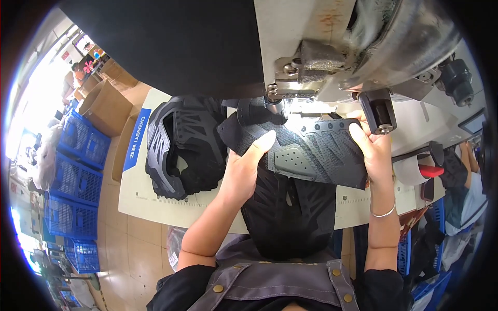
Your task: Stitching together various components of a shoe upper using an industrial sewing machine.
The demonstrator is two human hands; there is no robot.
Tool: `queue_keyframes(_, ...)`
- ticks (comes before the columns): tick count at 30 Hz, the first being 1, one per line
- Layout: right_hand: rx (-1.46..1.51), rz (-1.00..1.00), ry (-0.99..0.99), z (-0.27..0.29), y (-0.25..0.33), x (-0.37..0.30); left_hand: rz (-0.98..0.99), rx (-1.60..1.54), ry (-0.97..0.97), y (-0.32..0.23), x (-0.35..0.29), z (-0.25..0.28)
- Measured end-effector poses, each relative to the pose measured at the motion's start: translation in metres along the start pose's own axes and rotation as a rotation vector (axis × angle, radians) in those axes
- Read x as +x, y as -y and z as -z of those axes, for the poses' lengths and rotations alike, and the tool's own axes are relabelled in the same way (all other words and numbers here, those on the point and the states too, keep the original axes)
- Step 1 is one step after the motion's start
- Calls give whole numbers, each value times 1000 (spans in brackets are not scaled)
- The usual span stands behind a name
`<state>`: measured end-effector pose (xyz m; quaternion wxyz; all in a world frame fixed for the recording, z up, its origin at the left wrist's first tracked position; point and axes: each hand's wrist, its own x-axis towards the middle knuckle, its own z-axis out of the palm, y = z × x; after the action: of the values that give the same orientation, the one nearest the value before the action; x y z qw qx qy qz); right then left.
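Left hand point(246, 168) and right hand point(377, 155) pinch the panel point(316, 153), seemingly steadying it; a pile point(199, 132) sits by the table's point(136, 205) left edge.

- My pale table point(137, 193) bears a heap of black pieces point(199, 123).
- Left of the heap: a blue strip point(137, 140).
- Right of it: dark panels point(311, 220) over the edge nearest me.
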<state>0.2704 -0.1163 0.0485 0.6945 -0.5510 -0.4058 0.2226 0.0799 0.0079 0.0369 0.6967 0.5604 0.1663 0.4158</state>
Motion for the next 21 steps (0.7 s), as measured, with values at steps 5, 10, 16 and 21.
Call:
queue_keyframes(5, 66, -34, 31, -4, -1, -6, 28, -86, -87, -1, -1, -6)
queue_keyframes(10, 77, -57, 54, -2, -2, -9, 91, 125, -33, 15, -10, 10)
queue_keyframes(16, 150, -115, 56, -7, -1, -21, 8, 166, 43, 4, -20, -3)
queue_keyframes(21, 143, -118, 37, -12, 0, -36, 126, 85, 67, 7, -39, -17)
